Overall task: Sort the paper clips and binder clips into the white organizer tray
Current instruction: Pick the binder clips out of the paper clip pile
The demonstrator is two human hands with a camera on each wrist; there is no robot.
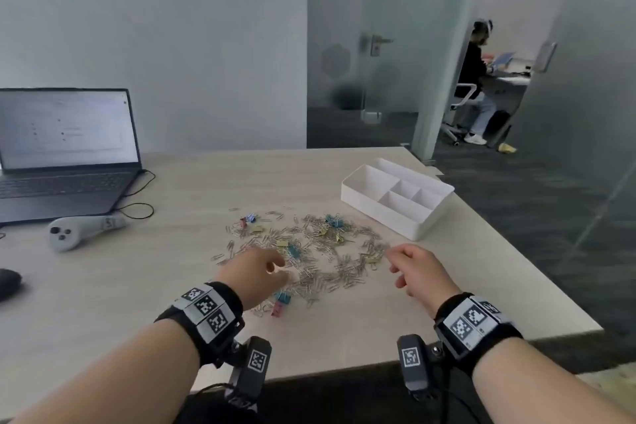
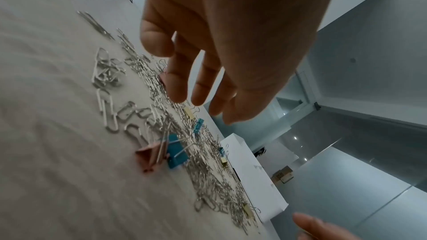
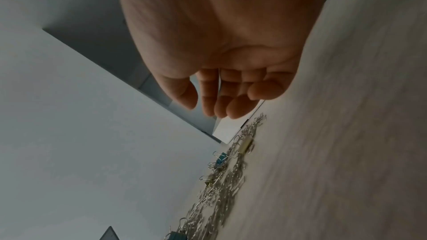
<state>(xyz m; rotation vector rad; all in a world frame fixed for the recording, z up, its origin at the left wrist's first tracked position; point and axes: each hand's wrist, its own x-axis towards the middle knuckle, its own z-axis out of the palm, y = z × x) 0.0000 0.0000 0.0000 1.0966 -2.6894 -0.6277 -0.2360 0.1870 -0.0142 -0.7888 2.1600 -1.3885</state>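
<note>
Left hand: the left hand [image 1: 253,274] hovers over the near-left part of the clip scatter, fingers loosely spread and pointing down, holding nothing, as the left wrist view shows.
Right hand: the right hand [image 1: 421,272] hangs at the near-right edge of the scatter, fingers loosely curled and empty.
Clips: silver paper clips [image 1: 311,256] lie spread on the counter [image 1: 172,182] with coloured binder clips [image 1: 334,220] mixed in; none is in the tray.
Nearest target: a blue and a pink binder clip [image 1: 279,301] lie together just beside the left wrist, toward the person; the left hand is nearer to them.
Tray: the white organizer tray [image 1: 371,206] sits beyond the scatter to the far right, its long side running diagonally; the right hand is nearer it.
Path: likely nothing blocks the way from pile to tray.
Around: a laptop [image 1: 65,148] and a grey controller [image 1: 81,229] stand well apart to the left.
</note>
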